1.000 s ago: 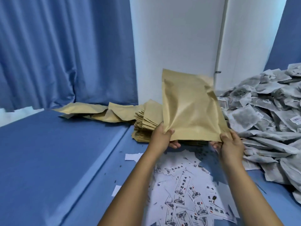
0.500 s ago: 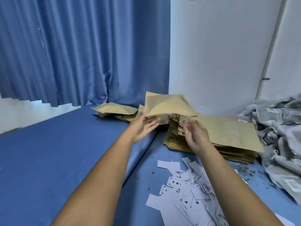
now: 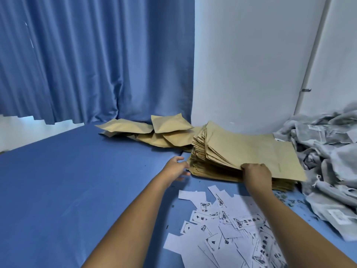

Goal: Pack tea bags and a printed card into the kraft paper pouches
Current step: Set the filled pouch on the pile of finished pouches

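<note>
Head camera, first question: what was the right hand [image 3: 256,174] doing?

— It gripped the near edge of the top kraft pouch [image 3: 255,151] on the stack of flat pouches [image 3: 222,167], fingers curled over that edge, knuckles toward the camera.

— And the left hand [image 3: 176,167]?

— It held nothing. Its fingers were loosely spread, reaching toward the stack's left corner, just beside it; whether the fingertips touched the paper I could not tell.

— Where did the stack sit?

— On the blue surface [image 3: 77,180], against the white wall [image 3: 241,64], fanned out on its left side.

— What lay around it?

— Left of the stack, at the foot of the blue curtain [image 3: 87,64], lay several puffed-up pouches [image 3: 170,123], overlapping one another. On the right rose a heap of grey tea bags [image 3: 328,151], some with white labels, its edge touching the stack. In front, between the two forearms and under the right one, were scattered printed cards [image 3: 231,229], white with black characters and small pictures, some face down. A few dark crumbs dotted the blue surface between the cards and the tea bags.
</note>
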Demonstrator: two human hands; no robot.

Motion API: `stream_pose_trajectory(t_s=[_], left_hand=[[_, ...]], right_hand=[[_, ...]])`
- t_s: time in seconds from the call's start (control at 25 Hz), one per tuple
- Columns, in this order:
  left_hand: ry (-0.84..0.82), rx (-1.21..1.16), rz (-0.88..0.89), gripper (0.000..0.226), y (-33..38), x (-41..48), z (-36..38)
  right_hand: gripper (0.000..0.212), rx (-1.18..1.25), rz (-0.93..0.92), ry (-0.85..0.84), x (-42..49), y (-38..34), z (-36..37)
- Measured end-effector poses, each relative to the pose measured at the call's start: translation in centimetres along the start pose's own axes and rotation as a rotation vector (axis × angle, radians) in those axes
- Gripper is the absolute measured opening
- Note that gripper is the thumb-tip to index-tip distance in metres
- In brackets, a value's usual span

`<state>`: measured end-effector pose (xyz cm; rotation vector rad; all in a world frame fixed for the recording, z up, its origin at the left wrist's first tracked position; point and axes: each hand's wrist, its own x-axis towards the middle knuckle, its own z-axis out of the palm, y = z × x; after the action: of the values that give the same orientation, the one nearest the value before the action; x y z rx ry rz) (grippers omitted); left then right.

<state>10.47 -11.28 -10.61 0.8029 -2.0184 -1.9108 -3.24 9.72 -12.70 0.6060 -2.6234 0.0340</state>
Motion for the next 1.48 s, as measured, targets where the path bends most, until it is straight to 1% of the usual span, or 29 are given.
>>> stream_pose_trajectory(t_s=[0.08, 0.12, 0.2, 0.24, 0.32, 0.36, 0.44, 0.48, 0.52, 0.56, 0.64, 0.72, 0.76, 0.8, 0.88, 0.96, 1.04, 1.08, 1.16, 1.24, 1.32, 1.4, 1.48], left_hand=[[0.072, 0.032, 0.079, 0.037, 0.2, 0.3, 0.5], [0.110, 0.066, 0.128, 0.033, 0.3, 0.3, 0.8], [0.149, 0.129, 0.219, 0.031, 0.7, 0.0, 1.5], [0.146, 0.152, 0.249, 0.031, 0.8, -0.3, 1.9], [0.102, 0.197, 0.274, 0.027, 1.2, -1.1, 2.6], [0.059, 0.202, 0.256, 0.025, 1.3, -1.5, 2.8], [-0.080, 0.156, 0.133, 0.016, 1.4, -2.4, 3.0], [-0.172, 0.133, 0.048, 0.013, 1.4, -3.0, 3.2], [-0.247, 0.126, -0.018, 0.017, 1.4, -3.4, 3.5], [-0.295, 0.100, -0.059, 0.020, 1.3, -3.7, 3.9], [-0.316, -0.014, -0.055, 0.017, 1.1, -3.6, 5.0], [-0.281, -0.140, -0.040, 0.019, 1.3, -3.3, 6.3], [-0.257, -0.179, -0.044, 0.023, 1.3, -2.9, 6.9], [-0.237, -0.203, -0.039, 0.021, 1.3, -2.6, 7.3], [-0.229, -0.284, -0.038, 0.003, 1.4, -1.7, 7.9], [-0.206, -0.434, -0.066, 0.019, 1.6, -0.8, 8.2], [-0.153, -0.589, -0.085, 0.023, 1.8, 0.0, 8.7], [-0.141, -0.598, -0.085, 0.026, 1.9, 0.2, 9.0], [-0.147, -0.537, -0.085, 0.029, 1.6, 0.3, 9.6], [-0.153, -0.482, -0.120, 0.019, 1.0, 0.3, 10.2], [-0.143, -0.451, -0.139, 0.012, 0.6, 0.0, 10.5], [-0.131, -0.418, -0.142, 0.010, 0.3, 0.1, 10.4], [-0.131, -0.406, -0.146, 0.009, 0.2, 0.2, 10.2]], right_hand=[[0.032, 0.111, 0.014, 0.076, -0.5, 0.4, 0.0], [0.030, 0.207, 0.017, 0.121, -0.7, 0.6, -0.1], [0.023, 0.333, -0.011, 0.217, -0.7, 1.1, -0.4], [0.020, 0.383, -0.023, 0.219, -0.7, 1.2, -0.5], [0.021, 0.571, -0.050, 0.151, -0.9, 1.4, -0.4], [0.017, 0.692, -0.076, 0.119, -1.0, 1.5, -0.2], [0.004, 0.839, -0.119, 0.088, -1.2, 1.9, -0.1], [0.007, 0.855, -0.143, 0.086, -1.3, 2.0, -0.1], [0.012, 0.860, -0.167, 0.092, -1.2, 2.1, 0.1], [0.014, 0.849, -0.171, 0.109, -1.1, 2.0, 0.2], [0.014, 0.776, -0.143, 0.164, -0.6, 1.6, 0.2], [0.013, 0.717, -0.103, 0.206, 0.0, 1.1, 0.2], [0.013, 0.694, -0.106, 0.219, 0.3, 0.8, 0.2], [0.012, 0.669, -0.125, 0.224, 0.6, 0.7, 0.0], [0.009, 0.636, -0.200, 0.245, 0.9, 0.7, -0.3], [0.004, 0.644, -0.280, 0.269, 0.9, 1.0, -0.7], [0.003, 0.663, -0.340, 0.249, 0.9, 1.4, -0.6], [0.006, 0.680, -0.349, 0.222, 0.9, 1.5, -0.3], [0.016, 0.728, -0.278, 0.147, 1.3, 1.7, 0.4], [0.032, 0.682, -0.178, 0.037, 1.7, 1.8, 1.2], [0.038, 0.463, -0.184, -0.061, 2.1, 2.0, 1.9], [0.036, 0.211, -0.262, -0.076, 2.3, 2.1, 2.2], [0.035, 0.091, -0.316, -0.075, 2.3, 2.2, 2.3]])
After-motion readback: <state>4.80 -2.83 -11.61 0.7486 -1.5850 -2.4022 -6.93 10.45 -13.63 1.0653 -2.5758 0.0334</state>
